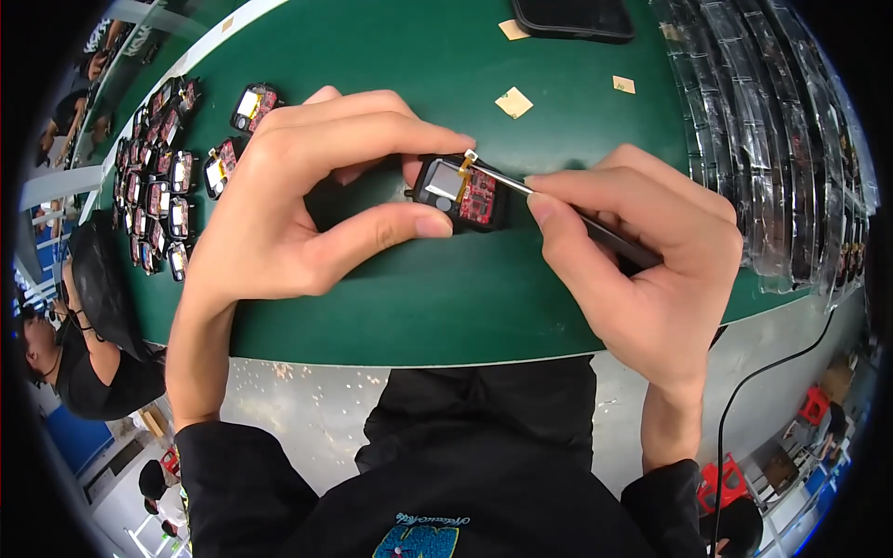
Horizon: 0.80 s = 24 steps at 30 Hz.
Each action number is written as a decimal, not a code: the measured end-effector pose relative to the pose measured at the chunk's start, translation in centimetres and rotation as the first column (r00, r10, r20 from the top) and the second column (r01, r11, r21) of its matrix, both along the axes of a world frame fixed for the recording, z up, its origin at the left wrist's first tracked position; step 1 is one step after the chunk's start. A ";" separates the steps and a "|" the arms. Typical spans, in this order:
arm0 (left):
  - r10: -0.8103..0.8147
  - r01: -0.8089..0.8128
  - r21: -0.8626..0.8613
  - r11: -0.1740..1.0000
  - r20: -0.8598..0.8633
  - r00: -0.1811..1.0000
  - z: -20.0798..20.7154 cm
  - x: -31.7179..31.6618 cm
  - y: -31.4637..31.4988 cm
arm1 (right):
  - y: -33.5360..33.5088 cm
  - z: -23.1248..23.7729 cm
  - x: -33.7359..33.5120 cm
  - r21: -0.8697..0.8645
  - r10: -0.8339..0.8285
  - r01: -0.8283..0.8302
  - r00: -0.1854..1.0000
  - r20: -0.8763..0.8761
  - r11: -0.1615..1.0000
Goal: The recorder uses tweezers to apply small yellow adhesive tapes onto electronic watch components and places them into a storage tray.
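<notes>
Between the thumb and fingers of my left hand (312,181) is a small black device housing (430,192), its inside facing up. A red circuit board (478,197), a silvery rectangular part and a round grey piece show in it. A yellow-brown flex cable (464,177) rises from the board to a small white-edged end by my left index fingertip. My right hand (642,251) grips dark-handled tweezers (595,228) like a pen, and their metal tips meet the flex cable near its upper end.
Many similar opened devices (153,191) stand in rows at the left, two more (253,104) nearer my left hand. Stacked clear plastic trays (753,139) line the right. Small tan paper squares (513,103) and a black phone-like object (574,17) lie at the back. Another person (98,344) sits at left.
</notes>
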<state>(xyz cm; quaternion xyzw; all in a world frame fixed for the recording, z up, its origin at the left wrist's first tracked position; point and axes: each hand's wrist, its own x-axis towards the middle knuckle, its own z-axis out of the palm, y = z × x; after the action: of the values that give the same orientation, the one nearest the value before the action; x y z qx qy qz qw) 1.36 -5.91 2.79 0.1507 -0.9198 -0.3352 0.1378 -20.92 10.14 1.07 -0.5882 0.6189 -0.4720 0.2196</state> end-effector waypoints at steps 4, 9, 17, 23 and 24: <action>0.031 -0.031 0.013 0.999 0.004 1.000 0.1 0.1 0.1 | 0.2 -0.1 0.1 -0.051 -0.013 0.012 1.000 -0.011 0.999; 0.041 -0.041 0.003 0.999 0.003 0.999 0.2 0.0 0.3 | 0.2 -0.5 0.5 -0.154 -0.058 0.038 0.990 -0.127 0.987; 0.008 -0.008 -0.002 1.000 0.017 1.000 0.2 0.1 -0.2 | -0.1 -0.6 0.7 -0.181 -0.046 0.015 0.984 -0.170 0.983; -0.089 0.089 0.097 0.991 0.000 0.996 0.0 0.6 -1.4 | 0.2 0.1 0.0 -0.057 0.029 -0.029 1.000 0.008 0.998; -0.101 0.102 0.130 0.986 -0.014 0.995 0.0 0.7 -1.5 | 0.2 0.2 -0.1 -0.031 0.043 -0.043 0.999 0.022 0.999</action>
<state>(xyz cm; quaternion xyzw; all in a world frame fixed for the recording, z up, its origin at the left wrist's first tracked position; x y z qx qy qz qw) 2.02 -7.37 2.80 0.1112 -0.9018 -0.4019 0.1136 -20.99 10.38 1.24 -0.5993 0.5963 -0.4831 0.2278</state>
